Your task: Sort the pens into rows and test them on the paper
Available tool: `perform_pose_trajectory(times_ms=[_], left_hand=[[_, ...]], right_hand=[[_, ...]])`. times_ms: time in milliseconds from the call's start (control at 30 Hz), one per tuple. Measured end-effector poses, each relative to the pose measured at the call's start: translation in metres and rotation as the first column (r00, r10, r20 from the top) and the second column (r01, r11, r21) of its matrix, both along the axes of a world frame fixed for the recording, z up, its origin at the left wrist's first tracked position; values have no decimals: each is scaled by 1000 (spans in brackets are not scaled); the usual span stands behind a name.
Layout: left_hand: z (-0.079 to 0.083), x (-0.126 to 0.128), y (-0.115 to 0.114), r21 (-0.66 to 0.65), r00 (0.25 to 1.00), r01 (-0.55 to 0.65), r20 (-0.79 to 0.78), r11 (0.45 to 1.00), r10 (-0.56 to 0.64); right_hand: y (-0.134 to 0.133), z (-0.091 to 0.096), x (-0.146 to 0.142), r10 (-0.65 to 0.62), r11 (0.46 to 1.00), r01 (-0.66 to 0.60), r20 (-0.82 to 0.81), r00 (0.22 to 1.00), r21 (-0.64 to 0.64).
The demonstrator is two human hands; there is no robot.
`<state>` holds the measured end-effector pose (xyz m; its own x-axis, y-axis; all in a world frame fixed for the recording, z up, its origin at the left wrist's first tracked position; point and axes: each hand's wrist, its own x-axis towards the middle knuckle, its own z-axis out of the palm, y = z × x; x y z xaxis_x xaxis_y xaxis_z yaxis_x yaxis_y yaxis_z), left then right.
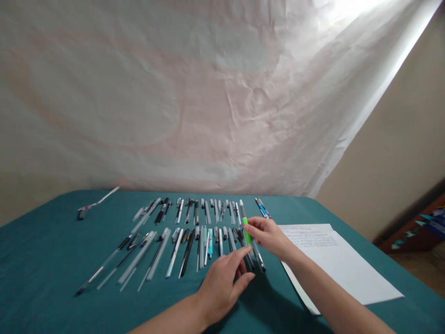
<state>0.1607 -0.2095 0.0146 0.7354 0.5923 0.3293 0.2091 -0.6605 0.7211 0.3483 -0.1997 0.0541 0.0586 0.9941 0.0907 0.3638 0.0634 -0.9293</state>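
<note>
My right hand point(264, 233) pinches a pen with a bright green section point(247, 235) and a pale, tapering upper end, holding it nearly upright over the right end of the pen rows. Just below it is my left hand point(222, 285), thumb and index finger apart and nothing visible between them. Its index fingertip is close to the pen's lower end; whether they touch I cannot tell. Under the hands, dark and clear pens point(258, 257) are partly covered. Several pens, clear barrels and caps lie in two rows to the left, among them a black pen point(187, 253) and a turquoise pen point(210, 243).
White paper sheets point(347, 269) with handwriting lie under my right forearm. Two blue-and-dark pens point(262, 208) rest behind my right hand. A white toothbrush-like stick point(100, 202) lies at the far left of the green tabletop point(41, 260). A pale sheet point(208, 93) hangs behind.
</note>
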Motion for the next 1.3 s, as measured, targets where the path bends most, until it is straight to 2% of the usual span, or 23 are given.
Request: perform_pose_trajectory(times_ms=[33,100,133,267,433,600,800,900,1000,1133,1267,1300], left_hand=[[0,-1,0,1,1000,-11,1,1000,11],[1,-2,0,-4,1000,-29,6,1000,29],[2,-3,0,-8,999,-36,8,999,36],[4,-5,0,-8,999,-45,0,999,45],[6,-5,0,20,999,-41,-6,999,41],[8,-5,0,35,999,-38,-11,999,39],[9,-4,0,38,1000,-30,-3,999,30],[10,-4,0,35,1000,-31,4,999,31],[10,-4,0,27,999,-46,11,999,45],[10,-4,2,-5,999,-43,17,999,43],[11,-2,2,-37,999,-48,22,998,49],[11,-2,2,-42,999,-49,21,998,50]], right_hand=[[10,-1,15,-106,994,104,65,992,33],[32,-6,51,-335,942,330,229,914,61],[42,-10,69,-380,924,380,264,887,53],[71,-29,126,-448,873,488,370,814,-15],[87,-53,149,-436,837,536,462,772,-107],[96,-65,156,-398,837,533,527,751,-127],[99,-71,160,-384,834,542,601,701,-100],[96,-67,158,-398,841,539,616,680,-52],[87,-54,153,-438,845,534,621,650,37],[63,-37,128,-442,875,464,617,651,137],[24,-38,84,-269,957,278,621,736,86],[15,-40,73,-197,978,196,621,758,71]])
